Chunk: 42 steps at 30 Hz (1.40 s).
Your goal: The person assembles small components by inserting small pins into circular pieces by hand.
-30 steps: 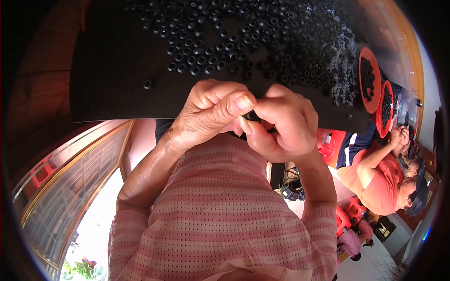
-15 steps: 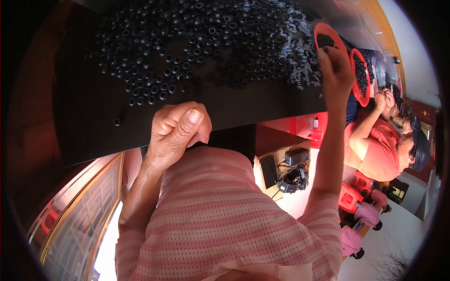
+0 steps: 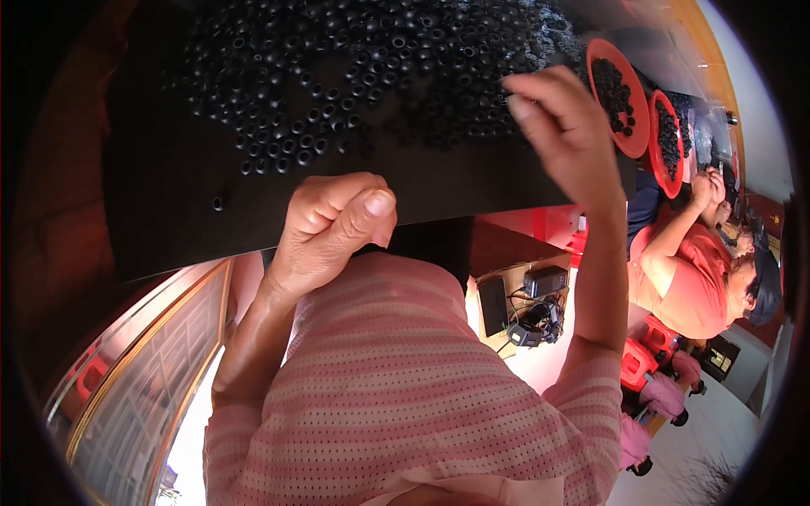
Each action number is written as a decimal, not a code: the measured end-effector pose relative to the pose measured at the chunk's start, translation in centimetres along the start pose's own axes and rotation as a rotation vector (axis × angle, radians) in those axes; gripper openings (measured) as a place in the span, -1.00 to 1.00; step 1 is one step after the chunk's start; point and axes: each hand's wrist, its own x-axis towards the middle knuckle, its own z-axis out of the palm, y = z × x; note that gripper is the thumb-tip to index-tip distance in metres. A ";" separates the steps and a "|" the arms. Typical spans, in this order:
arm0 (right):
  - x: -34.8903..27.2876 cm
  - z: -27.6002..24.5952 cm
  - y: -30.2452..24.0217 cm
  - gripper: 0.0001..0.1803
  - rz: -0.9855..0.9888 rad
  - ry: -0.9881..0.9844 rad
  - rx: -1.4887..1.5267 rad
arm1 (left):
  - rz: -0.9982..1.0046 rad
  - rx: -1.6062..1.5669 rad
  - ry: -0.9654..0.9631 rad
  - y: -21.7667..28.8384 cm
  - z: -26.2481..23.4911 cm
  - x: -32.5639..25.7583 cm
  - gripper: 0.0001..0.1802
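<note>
Many small black ring-like pieces (image 3: pixel 304 118) lie heaped over the dark table (image 3: pixel 177 219). To their right is a spread of tiny shiny bits (image 3: pixel 553 34), partly hidden behind my right hand. My left hand (image 3: pixel 337 221) is closed near the table's front edge, thumb pressed against the curled fingers; whatever it holds is hidden. Over the right side of the heap hovers my right hand (image 3: pixel 564 126), thumb and forefinger slightly apart, with nothing visible between them. Beside it stands a red bowl (image 3: pixel 634 139) with black pieces inside.
Farther right is a second red bowl (image 3: pixel 673 181) of black pieces. A co-worker (image 3: pixel 688 287) in an orange-red top sits on that side. Below the table, a cardboard box (image 3: pixel 498 341) bears black adapters and cables (image 3: pixel 540 316). One loose ring (image 3: pixel 218 203) lies at the left.
My right hand has left the near red bowl and moved left over the heap, its fingers parting. My left hand stays closed in nearly the same place. The whole view has shifted slightly.
</note>
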 end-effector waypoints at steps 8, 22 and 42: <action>2.5 5.0 -2.0 -0.83 -0.155 -0.105 -0.281 | 0.078 0.147 -0.019 -0.6 0.4 -0.3 -0.58; 7.2 6.3 -3.3 -0.79 -0.142 -0.215 -0.322 | 0.104 0.140 -0.005 -0.4 0.3 -0.4 -0.59; 11.0 7.2 -5.0 -0.91 -0.163 -0.308 -0.310 | 0.170 0.202 -0.095 -0.6 -0.2 0.1 -0.71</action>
